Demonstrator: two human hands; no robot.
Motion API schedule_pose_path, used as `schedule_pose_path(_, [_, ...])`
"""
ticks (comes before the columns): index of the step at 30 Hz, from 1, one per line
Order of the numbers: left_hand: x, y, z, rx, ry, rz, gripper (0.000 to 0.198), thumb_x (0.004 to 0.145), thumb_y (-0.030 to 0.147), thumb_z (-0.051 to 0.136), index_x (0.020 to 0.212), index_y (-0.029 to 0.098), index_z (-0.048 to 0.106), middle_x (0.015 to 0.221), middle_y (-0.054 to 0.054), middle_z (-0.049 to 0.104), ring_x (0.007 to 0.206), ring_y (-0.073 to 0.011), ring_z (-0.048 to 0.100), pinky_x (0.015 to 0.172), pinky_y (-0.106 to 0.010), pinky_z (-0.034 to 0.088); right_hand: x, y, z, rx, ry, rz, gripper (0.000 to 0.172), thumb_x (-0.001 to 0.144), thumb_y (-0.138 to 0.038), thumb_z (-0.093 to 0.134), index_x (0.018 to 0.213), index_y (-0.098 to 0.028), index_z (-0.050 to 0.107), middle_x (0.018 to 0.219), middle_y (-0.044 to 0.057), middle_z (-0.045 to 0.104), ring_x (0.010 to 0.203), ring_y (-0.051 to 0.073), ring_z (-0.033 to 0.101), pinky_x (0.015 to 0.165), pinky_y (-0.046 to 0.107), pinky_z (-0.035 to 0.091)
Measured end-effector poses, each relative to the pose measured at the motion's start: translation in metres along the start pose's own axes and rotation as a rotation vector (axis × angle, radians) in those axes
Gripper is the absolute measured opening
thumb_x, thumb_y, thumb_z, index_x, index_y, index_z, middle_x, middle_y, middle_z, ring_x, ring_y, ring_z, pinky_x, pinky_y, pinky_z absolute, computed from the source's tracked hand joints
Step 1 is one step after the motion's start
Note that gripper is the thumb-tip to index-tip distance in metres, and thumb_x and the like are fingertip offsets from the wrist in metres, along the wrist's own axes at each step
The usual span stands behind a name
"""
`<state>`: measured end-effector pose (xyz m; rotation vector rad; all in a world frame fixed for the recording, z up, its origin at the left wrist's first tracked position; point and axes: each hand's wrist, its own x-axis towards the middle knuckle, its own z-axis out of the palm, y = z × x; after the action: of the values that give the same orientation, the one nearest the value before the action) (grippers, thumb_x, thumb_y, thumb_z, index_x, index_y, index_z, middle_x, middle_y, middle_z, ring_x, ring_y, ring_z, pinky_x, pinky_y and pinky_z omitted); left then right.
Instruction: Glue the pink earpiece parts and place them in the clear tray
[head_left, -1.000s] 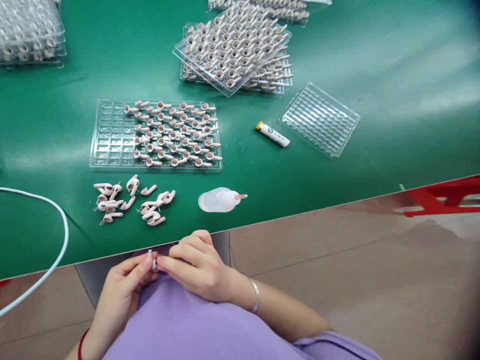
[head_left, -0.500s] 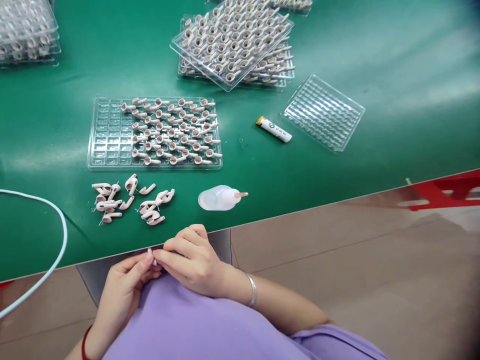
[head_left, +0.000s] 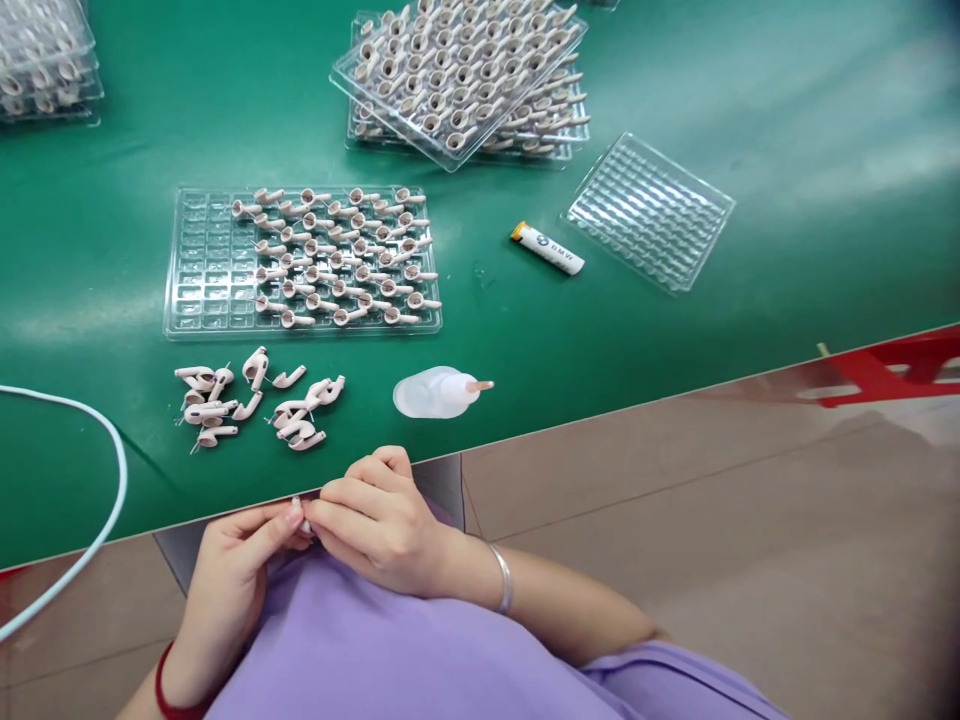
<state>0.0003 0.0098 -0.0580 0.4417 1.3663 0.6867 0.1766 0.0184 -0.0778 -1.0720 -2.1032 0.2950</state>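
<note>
At the table's near edge, my left hand pinches a small white earbud shell between thumb and fingers. My right hand meets it from the other side, fingers closed on the same piece, which is mostly hidden by the fingertips. Just beyond lie two loose heaps of white earbud shells, some with thin wires sticking out. A clear plastic tray behind them holds rows of the same shells, its left columns bare. To the right of the heaps, a translucent squeeze bottle with a thin brownish tip lies on its side.
Stacked filled trays stand at the back, with another stack at the far left. A bare clear tray lies right, beside a white tube marked BMW. A pale cable loops at left; a red stool stands right.
The view has shifted slightly. Both hands stay together on the earbud shell, the left hand turned a little, with its lower fingers now more tucked out of sight.
</note>
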Motion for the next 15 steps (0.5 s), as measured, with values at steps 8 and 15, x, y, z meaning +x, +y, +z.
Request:
schedule_pose_path(8, [0.0020,0.0027,0.0023,-0.011,0.020,0.023,0.021,0.057,0.031,0.086,0.069,0.015,0.079,0.064,-0.007,0.072,0.060,-0.0151,0.059,0.060,-0.026,0.050,0.0020,-0.0014,-0.0011,-0.015,-0.008,0.019,0.006,0.088,-0.017,0.062,0.084,-0.019,0.066,0.069,-0.004,0.066,0.068,0.011,0.050,0.069,0.036,0.027])
schedule_pose_path(15, [0.0014,0.0025,0.0054,-0.035,0.036,0.022,0.019,0.058,0.030,0.085,0.069,0.015,0.079,0.066,-0.007,0.072,0.060,-0.0159,0.060,0.060,-0.029,0.052,0.0048,-0.0014,-0.0038,-0.018,-0.050,0.024,0.010,0.090,-0.018,0.060,0.082,-0.019,0.066,0.069,-0.003,0.065,0.068,0.012,0.049,0.070,0.036,0.025])
